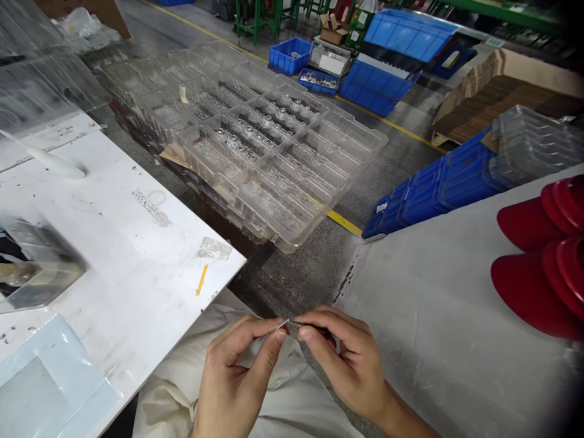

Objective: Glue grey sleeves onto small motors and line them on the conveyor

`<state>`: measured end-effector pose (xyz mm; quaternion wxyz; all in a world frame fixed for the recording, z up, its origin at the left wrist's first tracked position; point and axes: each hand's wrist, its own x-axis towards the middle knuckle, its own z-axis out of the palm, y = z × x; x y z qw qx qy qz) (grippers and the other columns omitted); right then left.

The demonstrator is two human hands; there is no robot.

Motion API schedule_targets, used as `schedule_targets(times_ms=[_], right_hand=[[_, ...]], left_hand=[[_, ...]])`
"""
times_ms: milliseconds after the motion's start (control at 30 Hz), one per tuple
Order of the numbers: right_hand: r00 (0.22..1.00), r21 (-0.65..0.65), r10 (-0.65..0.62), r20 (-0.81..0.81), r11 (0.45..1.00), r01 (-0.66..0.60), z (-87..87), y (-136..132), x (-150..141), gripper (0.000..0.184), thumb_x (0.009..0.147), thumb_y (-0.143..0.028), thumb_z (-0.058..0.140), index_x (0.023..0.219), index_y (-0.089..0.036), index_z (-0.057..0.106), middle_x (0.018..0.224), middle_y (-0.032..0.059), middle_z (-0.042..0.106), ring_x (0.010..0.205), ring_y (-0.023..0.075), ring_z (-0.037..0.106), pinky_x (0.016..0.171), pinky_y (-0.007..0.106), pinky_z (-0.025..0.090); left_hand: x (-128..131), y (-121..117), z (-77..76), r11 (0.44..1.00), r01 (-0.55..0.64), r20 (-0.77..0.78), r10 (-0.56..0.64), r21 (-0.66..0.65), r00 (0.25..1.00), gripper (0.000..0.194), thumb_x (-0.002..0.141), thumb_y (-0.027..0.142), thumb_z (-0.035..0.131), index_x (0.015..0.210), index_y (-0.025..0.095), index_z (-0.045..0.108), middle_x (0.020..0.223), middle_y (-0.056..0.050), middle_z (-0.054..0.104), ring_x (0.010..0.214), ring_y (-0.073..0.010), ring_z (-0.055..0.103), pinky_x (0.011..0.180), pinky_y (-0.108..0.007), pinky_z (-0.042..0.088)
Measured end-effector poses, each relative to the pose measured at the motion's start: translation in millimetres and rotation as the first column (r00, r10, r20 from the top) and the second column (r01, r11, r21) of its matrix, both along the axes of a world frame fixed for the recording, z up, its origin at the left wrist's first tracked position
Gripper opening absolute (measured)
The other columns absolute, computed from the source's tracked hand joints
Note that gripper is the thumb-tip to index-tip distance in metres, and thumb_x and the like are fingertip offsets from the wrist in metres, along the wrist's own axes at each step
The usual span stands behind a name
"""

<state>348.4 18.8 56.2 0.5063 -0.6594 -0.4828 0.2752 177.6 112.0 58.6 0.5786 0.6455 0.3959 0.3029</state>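
My left hand [237,377] and my right hand [347,359] meet low in the middle of the view, over my lap in white clothing. Both pinch a small thin part [288,325] between thumb and forefinger; it shows a metallic tip and a dark bit, too small to name. The fingertips of the two hands almost touch. A clear plastic compartment tray [255,134] holding several small round metal pieces stands ahead of my hands, beyond the gap between two tables.
A white worktable [114,243] lies at my left with a clear plastic fixture [36,267] on it. A grey-covered table [447,292] at my right carries red dome-shaped pieces [542,267]. Blue crates [438,182] and cardboard stand on the floor behind.
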Motion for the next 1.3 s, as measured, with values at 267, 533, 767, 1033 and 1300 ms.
schedule_targets(times_ms=[267, 533, 767, 1033, 1300], right_hand=[[0.986, -0.076, -0.075, -0.146, 0.995, 0.064, 2.0, -3.7, 0.7, 0.012, 0.102, -0.029, 0.074, 0.104, -0.031, 0.085, 0.082, -0.0019, 0.079, 0.07, 0.0131, 0.07, 0.062, 0.023, 0.051], [0.839, -0.228, -0.279, -0.467, 0.955, 0.191, -2.2, -9.2, 13.4, 0.023, 0.096, -0.048, 0.083, 0.092, -0.026, 0.088, 0.069, 0.0028, 0.073, 0.061, 0.0129, 0.062, 0.058, 0.022, 0.051], [0.756, -0.206, -0.44, -0.485, 0.898, 0.39, -8.0, -8.2, 25.0, 0.027, 0.091, -0.054, 0.087, 0.096, -0.028, 0.088, 0.077, 0.0038, 0.076, 0.061, 0.01, 0.059, 0.056, 0.018, 0.049], [0.966, -0.042, -0.028, -0.258, 0.999, 0.018, 8.4, 2.2, -12.6, 0.021, 0.099, -0.021, 0.075, 0.112, -0.035, 0.084, 0.092, -0.0001, 0.079, 0.081, 0.0151, 0.075, 0.072, 0.023, 0.06], [0.984, 0.0, 0.014, -0.177, 1.0, -0.014, 13.0, 9.0, -17.8, 0.021, 0.097, -0.018, 0.076, 0.113, -0.031, 0.081, 0.092, 0.0004, 0.079, 0.08, 0.0153, 0.075, 0.069, 0.022, 0.059]], left_hand=[[-3.6, -3.8, -0.6, 0.999, 0.038, 0.035, -0.038, -0.007, 0.999, 0.022, 0.098, 0.023, 0.079, 0.112, 0.037, 0.087, 0.091, 0.006, 0.085, 0.081, -0.0102, 0.078, 0.077, -0.015, 0.058], [-10.5, -3.6, 9.7, 0.998, 0.039, -0.124, -0.045, -0.05, 0.991, 0.012, 0.1, 0.035, 0.075, 0.1, 0.035, 0.087, 0.088, 0.005, 0.084, 0.079, -0.0136, 0.079, 0.076, -0.019, 0.059], [-32.3, 8.5, 18.5, 0.994, -0.089, -0.266, 0.069, -0.063, 0.962, 0.014, 0.095, 0.043, 0.079, 0.091, 0.034, 0.088, 0.09, 0.003, 0.087, 0.089, -0.0202, 0.083, 0.08, -0.023, 0.063], [-30.3, 5.3, 19.4, 0.997, -0.053, -0.127, 0.06, 0.058, 0.99, 0.009, 0.095, 0.03, 0.08, 0.095, 0.035, 0.087, 0.092, 0.004, 0.087, 0.084, -0.0156, 0.082, 0.078, -0.02, 0.063], [-37.6, 5.4, 13.5, 0.997, -0.063, -0.102, 0.067, 0.049, 0.993, 0.007, 0.094, 0.028, 0.081, 0.094, 0.032, 0.087, 0.093, 0.001, 0.087, 0.085, -0.0178, 0.082, 0.079, -0.022, 0.063]])
